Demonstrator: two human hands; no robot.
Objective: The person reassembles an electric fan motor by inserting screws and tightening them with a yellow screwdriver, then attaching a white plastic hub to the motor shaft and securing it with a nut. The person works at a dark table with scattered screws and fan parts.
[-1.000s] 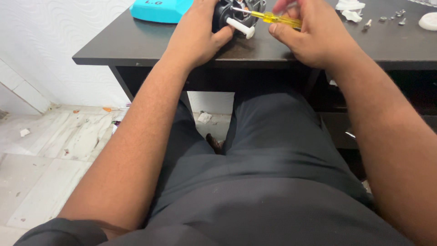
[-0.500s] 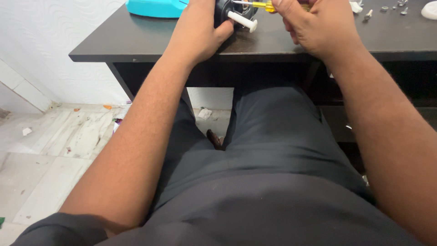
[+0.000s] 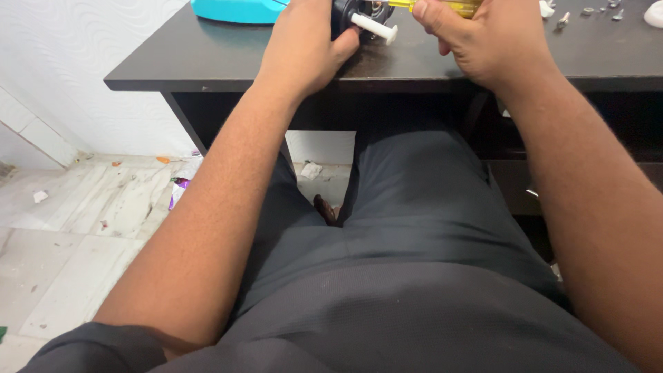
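Note:
My left hand (image 3: pixel 304 48) grips a black round part (image 3: pixel 349 15) with a white cylindrical peg (image 3: pixel 373 27) sticking out of it, at the top edge of the view on the dark desk (image 3: pixel 207 62). My right hand (image 3: pixel 483 41) is closed around a yellow-handled screwdriver (image 3: pixel 442 5), whose shaft points left toward the black part. The upper portion of the part and the tool tip are cut off by the frame edge.
A turquoise plastic casing (image 3: pixel 238 10) lies on the desk to the left. Small screws (image 3: pixel 587 11) and white bits (image 3: pixel 652 14) lie at the desk's far right. My legs in dark trousers fill the middle. Littered tile floor (image 3: pixel 76 214) is at left.
The view has tipped further down, so hands and desk sit higher in the frame. Both hands keep their hold on the black part and the screwdriver.

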